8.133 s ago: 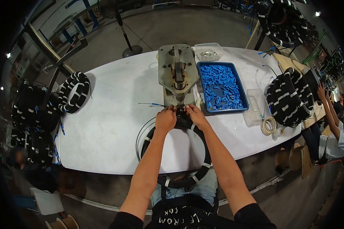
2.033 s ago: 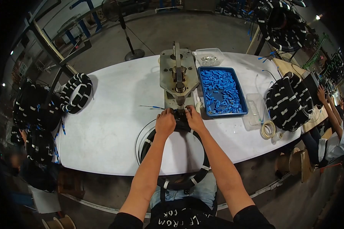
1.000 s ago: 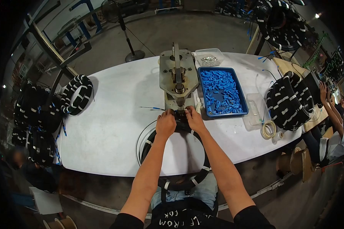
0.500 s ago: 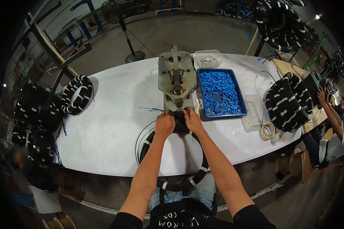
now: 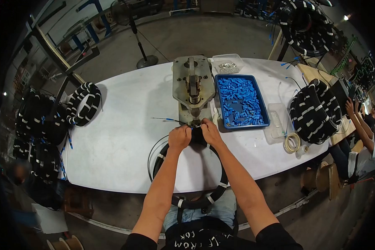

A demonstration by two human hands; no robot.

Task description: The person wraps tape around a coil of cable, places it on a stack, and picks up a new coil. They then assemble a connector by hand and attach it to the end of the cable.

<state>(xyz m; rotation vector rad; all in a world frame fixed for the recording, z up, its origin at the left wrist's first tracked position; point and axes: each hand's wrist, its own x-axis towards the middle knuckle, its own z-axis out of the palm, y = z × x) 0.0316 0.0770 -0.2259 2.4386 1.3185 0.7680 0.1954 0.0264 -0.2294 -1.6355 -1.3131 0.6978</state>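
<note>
My left hand is closed just below and left of the nose of a metal bench press, fingers curled round a black cable. To its right my right hand pinches at the same spot; what lies in its fingertips is too small to make out. A thin cable end with a blue tip sticks out leftward beyond my left hand. Below my hands the black cable coil, bound with white tape, rests partly on the table and hangs over its front edge against my lap.
A blue tray of small blue connectors stands right of the press, with a clear box of metal parts behind it. Taped coils lie at the right and left. Tape rolls sit near the right edge. Another person's arm shows far right.
My left hand has shifted slightly down, away from the press nose. More of the press's spring now shows, and its top bar has changed position. The coil has barely moved.
</note>
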